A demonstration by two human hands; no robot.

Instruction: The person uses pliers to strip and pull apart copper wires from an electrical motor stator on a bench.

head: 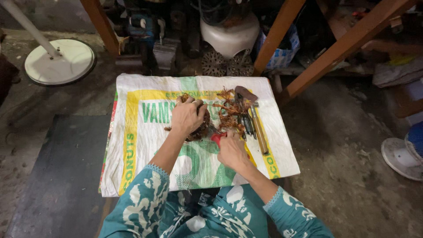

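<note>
Both forearms in teal, white-flowered sleeves reach forward, the left hand (187, 117) cupped palm-down with fingers curled, the right hand (231, 151) closed in a fist-like grip.

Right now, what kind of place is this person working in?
Probably a repair workshop floor. A wooden-handled hammer and tangled copper wire lie on a white woven sack, and a white round fan base stands on the bare concrete.

teal sleeves (145, 194), white floral print, scalloped cuffs
</note>
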